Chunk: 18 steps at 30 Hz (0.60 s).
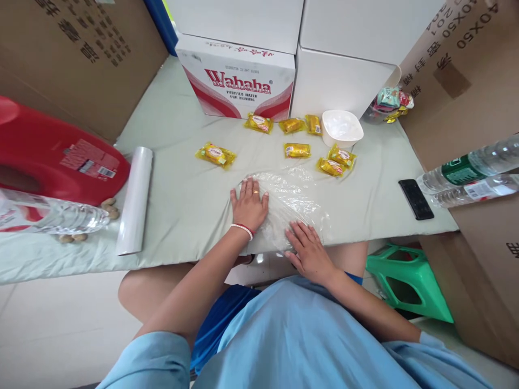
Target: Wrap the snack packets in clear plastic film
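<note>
Left hand [249,209]: lies palm down, fingers slightly spread, gripping nothing. Right hand [312,256]: rests at the near right part, digits apart, likewise flat; whether the thumb catches an edge, cannot tell.

Under both: clear plastic film [294,197]. Sits on the pale cloth-covered table [174,189], at the front edge, centred before the body. Looks thin, glossy, wrinkled, with bright glare along the folds; lets the cloth show through. Long axis: seems to run diagonally, far left to near right, from hand to hand; outline too faint to be sure. Which end leads: cannot tell.

Just beyond: seven yellow packets [297,151], scattered; white bowl [343,141] near the right-hand ones.

Farther left: white roll [135,200], pointing away from the front edge; red jug [85,146] beside. Right: dark phone [416,199], near two clear bottles [482,189]. Behind: Wahaha carton [243,84].
</note>
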{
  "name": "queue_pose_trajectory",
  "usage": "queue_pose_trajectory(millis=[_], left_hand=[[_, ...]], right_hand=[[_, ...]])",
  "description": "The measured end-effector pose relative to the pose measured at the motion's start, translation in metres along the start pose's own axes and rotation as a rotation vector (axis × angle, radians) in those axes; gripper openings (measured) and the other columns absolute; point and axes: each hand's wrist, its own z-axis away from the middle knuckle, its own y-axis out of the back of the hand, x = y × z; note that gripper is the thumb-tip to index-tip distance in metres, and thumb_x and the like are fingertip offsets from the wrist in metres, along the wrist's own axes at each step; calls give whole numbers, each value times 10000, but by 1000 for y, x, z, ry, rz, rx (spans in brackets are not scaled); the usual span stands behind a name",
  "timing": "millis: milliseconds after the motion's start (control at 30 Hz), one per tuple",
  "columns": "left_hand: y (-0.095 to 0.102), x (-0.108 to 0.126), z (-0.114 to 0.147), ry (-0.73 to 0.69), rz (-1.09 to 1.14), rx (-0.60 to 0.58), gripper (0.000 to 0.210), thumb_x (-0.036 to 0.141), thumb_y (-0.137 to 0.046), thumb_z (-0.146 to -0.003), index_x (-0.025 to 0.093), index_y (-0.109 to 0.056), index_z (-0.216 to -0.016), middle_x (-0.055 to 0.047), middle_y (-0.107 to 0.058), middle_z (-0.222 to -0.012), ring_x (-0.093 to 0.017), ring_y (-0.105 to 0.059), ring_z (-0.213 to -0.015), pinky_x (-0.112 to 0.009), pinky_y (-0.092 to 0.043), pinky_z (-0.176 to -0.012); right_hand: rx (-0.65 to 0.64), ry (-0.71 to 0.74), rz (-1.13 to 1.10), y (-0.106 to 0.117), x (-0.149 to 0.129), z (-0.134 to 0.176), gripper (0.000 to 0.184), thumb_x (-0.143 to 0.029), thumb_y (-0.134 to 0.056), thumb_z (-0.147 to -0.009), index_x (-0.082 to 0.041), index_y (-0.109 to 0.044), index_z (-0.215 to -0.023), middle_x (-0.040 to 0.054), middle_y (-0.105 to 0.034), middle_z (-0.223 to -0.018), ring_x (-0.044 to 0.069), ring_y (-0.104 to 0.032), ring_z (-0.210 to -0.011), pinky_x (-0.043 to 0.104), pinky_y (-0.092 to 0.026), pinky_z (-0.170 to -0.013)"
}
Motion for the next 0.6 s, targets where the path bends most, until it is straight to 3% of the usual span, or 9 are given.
queue_pose_trajectory(millis=[133,200,267,333,433,533,600], left_hand=[[4,-2,-12,-3,-31,-60,627,434,-402,-1053,164,-401,-1619,-201,-311,-1729,-354,-261,-1624,-742,-45,-1287],[5,-3,-14,-4,-35,-76,632,436,-393,-1053,163,-395,-1623,-198,-301,-1733,-353,-247,-1630,-748,-39,-1285],[6,-3,-14,6,-34,-81,627,434,-378,-1055,173,-395,-1625,-189,-303,-1734,-349,-243,-1632,-745,-38,-1287],[7,-3,-14,19,-33,-94,627,435,-360,-1057,173,-396,-1625,-182,-308,-1734,-343,-244,-1633,-739,-43,-1290],[13,-3,-15,35,-41,-145,641,441,-332,-1058,152,-388,-1628,-173,-296,-1740,-326,-233,-1639,-724,-53,-1300],[21,-4,-23,77,-23,-222,632,442,-284,-1067,184,-380,-1635,-140,-291,-1749,-292,-223,-1645,-698,-59,-1311],[28,-6,-30,119,-2,-281,616,439,-258,-1073,221,-386,-1635,-114,-300,-1750,-275,-231,-1643,-689,-73,-1312]], right_hand=[[88,66,-171,20,2,19,375,-339,-548,-1064,-256,-680,-1406,124,-622,-1530,333,-491,-1500,636,-449,-1207],[182,34,-244,32,-2,7,329,-291,-502,-1077,-278,-729,-1315,104,-715,-1370,300,-579,-1386,578,-511,-1154],[224,-14,-249,40,-8,-17,333,-320,-494,-1085,-252,-733,-1306,117,-723,-1316,302,-587,-1317,543,-526,-1126],[164,-65,-195,41,-16,-45,413,-454,-563,-1061,-193,-713,-1344,153,-703,-1309,333,-575,-1252,540,-532,-1088],[-37,-100,-90,34,-30,-77,555,-575,-696,-967,-174,-709,-1350,160,-700,-1180,342,-572,-1105,519,-552,-963],[-145,-17,-5,20,-45,-86,248,-389,-669,-1015,-241,-774,-1185,117,-700,-1094,308,-564,-1075,464,-522,-919],[-122,83,36,9,-53,-83,205,-265,-588,-1050,-239,-776,-1127,108,-709,-1164,292,-558,-1142,464,-495,-977]])
